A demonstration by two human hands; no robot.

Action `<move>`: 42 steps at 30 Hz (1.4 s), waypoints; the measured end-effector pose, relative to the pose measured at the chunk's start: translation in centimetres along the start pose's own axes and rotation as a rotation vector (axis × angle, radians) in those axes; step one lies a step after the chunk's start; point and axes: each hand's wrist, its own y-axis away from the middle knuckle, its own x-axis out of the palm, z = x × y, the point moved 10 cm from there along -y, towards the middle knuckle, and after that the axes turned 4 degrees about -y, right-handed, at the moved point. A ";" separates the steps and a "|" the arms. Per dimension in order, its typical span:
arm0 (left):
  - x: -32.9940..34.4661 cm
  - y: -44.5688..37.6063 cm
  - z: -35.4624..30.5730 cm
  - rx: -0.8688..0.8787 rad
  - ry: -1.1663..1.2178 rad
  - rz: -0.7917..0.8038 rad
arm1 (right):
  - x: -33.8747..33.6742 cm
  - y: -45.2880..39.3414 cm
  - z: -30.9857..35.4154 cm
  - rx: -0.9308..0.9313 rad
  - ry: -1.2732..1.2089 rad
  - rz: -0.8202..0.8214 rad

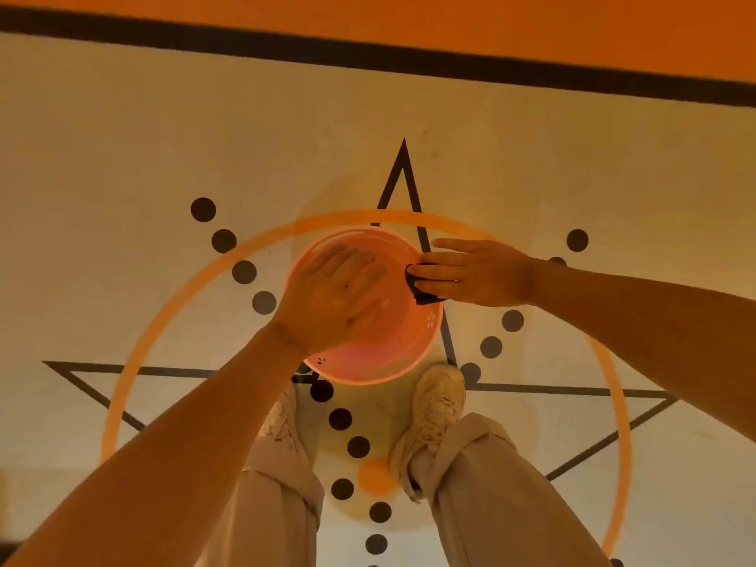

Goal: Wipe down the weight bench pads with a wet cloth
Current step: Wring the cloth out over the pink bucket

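Two bare forearms are reaching down over a pale floor (pixel 122 137) that is carrying a painted black star (pixel 403 173), an orange ring (pixel 135 341) and rows of black dots, with a black stripe (pixel 368 57) and an orange band (pixel 409 14) running along the far side. Between the person's beige shoes (pixel 439 403) a pink basin (pixel 380 362) is standing on the floor, and the left hand (pixel 335 296) is hovering over it, fingers spread and its grip open and empty. Just at the basin's right rim the right hand (pixel 474 274) is stretching flat, its grip pinching a dark cloth (pixel 419 286) under the fingers.
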 end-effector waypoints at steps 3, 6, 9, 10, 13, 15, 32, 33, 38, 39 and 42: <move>1.8 0.0 0.0 -0.003 -0.012 -0.058 | 1.1 -0.3 -0.7 -0.061 0.027 -0.050; 2.8 -0.3 -0.6 -0.002 -0.002 -0.107 | 1.6 -1.0 -0.6 -0.119 0.017 -0.118; 3.3 -0.4 -0.2 -0.046 -0.015 -0.122 | 1.9 -1.9 -0.5 -0.133 -0.032 -0.158; 3.3 -0.5 -0.1 -0.068 -0.004 -0.121 | 1.9 -2.4 -0.4 -0.131 -0.058 -0.158; 2.8 -0.2 0.5 -0.113 0.024 -0.137 | 1.3 -3.3 -0.3 -0.104 -0.122 -0.168; 2.1 0.3 1.0 -0.141 0.020 -0.149 | 0.3 -3.8 -0.1 -0.084 -0.161 -0.185; -27.0 5.9 2.1 -0.323 -0.087 -0.238 | -28.7 -15.3 3.7 0.028 -0.205 -0.339; -29.7 6.1 2.2 -0.317 -0.104 -0.245 | -31.0 -16.5 3.9 0.027 -0.205 -0.338; -41.8 8.5 2.4 -0.281 -0.245 -0.262 | -43.4 -23.0 5.9 0.017 -0.195 -0.361; -44.0 9.1 2.4 -0.275 -0.262 -0.265 | -45.6 -24.3 6.8 -0.009 -0.183 -0.375; -50.4 11.2 2.5 -0.271 -0.331 -0.271 | -51.1 -27.8 9.9 -0.127 -0.139 -0.398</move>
